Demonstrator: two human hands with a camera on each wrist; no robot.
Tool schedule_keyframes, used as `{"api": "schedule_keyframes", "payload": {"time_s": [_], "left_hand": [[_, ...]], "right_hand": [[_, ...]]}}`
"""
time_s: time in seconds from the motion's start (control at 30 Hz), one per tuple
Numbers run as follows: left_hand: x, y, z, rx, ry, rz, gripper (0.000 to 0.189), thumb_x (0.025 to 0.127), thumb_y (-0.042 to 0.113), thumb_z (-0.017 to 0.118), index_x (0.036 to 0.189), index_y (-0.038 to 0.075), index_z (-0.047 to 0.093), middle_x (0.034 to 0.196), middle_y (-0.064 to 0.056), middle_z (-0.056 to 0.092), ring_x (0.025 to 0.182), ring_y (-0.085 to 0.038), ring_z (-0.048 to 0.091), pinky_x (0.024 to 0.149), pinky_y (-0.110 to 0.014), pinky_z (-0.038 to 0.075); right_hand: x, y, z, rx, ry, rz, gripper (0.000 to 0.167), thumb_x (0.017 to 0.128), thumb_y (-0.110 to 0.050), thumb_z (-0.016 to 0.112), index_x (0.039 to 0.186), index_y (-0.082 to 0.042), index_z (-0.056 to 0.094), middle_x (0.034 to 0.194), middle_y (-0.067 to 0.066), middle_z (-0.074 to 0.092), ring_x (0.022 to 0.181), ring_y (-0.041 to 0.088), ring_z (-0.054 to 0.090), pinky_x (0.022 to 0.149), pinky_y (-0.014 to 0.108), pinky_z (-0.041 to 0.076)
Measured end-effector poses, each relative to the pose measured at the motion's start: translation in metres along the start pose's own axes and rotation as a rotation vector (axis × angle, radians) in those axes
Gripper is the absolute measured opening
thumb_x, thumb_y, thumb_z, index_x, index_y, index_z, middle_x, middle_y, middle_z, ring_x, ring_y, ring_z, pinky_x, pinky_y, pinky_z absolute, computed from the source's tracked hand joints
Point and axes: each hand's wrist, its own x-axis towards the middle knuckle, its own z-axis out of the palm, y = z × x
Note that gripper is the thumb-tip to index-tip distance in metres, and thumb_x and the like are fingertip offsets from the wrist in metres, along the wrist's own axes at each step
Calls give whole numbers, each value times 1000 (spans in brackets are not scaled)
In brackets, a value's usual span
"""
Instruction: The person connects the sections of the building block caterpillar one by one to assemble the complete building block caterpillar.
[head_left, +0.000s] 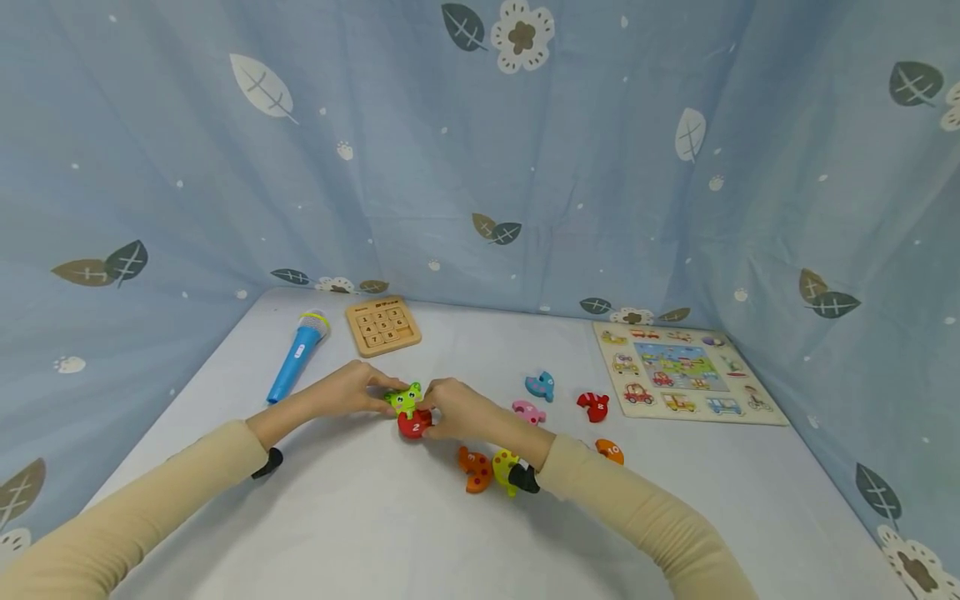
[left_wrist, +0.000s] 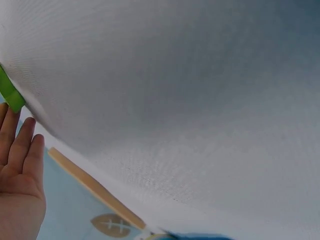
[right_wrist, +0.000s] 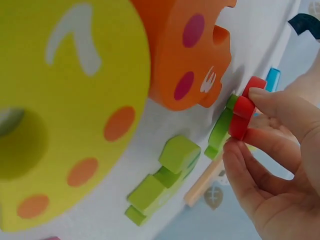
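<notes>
Near the table's middle, my left hand [head_left: 352, 390] pinches a green toy animal-head block [head_left: 401, 402] with painted eyes, thumb and forefinger at its left side. In the left wrist view its long fingers reach a green edge of the block [left_wrist: 11, 92]; the thumb is hidden. My right hand [head_left: 457, 410] pinches a red number block [head_left: 412, 427] marked 2, just below the green head. The right wrist view shows the red block [right_wrist: 241, 117] touching the green one [right_wrist: 220, 131]. Whether the two interlock I cannot tell.
Orange block 3 [head_left: 476, 469] and a yellow spotted block [head_left: 505, 471] lie nearest the right forearm. Blue [head_left: 540, 386], pink [head_left: 528, 412], red [head_left: 593, 406] and orange [head_left: 610, 451] blocks lie rightward. Behind are a microphone [head_left: 296, 358], a number puzzle [head_left: 383, 326] and a picture board [head_left: 682, 371].
</notes>
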Motion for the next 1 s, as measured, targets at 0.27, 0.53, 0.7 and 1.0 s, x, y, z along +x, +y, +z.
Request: {"api": "schedule_keyframes", "payload": {"time_s": [0.27, 0.53, 0.7, 1.0], "left_hand": [[0, 1, -1, 2, 5, 5, 48, 78, 34, 79, 122, 15, 69, 120, -1, 66, 116, -28, 59, 95, -44, 50], [2, 2, -1, 4, 4, 10, 47, 78, 32, 80, 121, 15, 69, 120, -1, 67, 115, -27, 60, 94, -41, 51], [1, 4, -2, 8, 7, 8, 46, 79, 32, 79, 121, 15, 69, 119, -1, 67, 115, -27, 60, 94, -43, 51], [-1, -1, -1, -7, 3, 2, 48, 78, 37, 79, 121, 17, 69, 118, -3, 67, 114, -28, 60, 94, -45, 51]], "right_hand": [[5, 3, -4, -42, -31, -32, 38, 80, -16, 80, 114, -3, 71, 102, 3, 69, 92, 11, 61, 75, 9, 47], [6, 12, 0, -37, -37, -31, 41, 79, -19, 81, 115, -3, 70, 105, 4, 69, 95, 10, 62, 78, 9, 48], [3, 18, 5, 37, 9, -15, 46, 77, -23, 83, 118, -4, 69, 109, 3, 69, 94, 9, 63, 78, 11, 49], [-5, 33, 10, 297, 56, 37, 39, 78, -20, 82, 115, -10, 72, 111, 0, 70, 96, 10, 65, 80, 18, 53]]}}
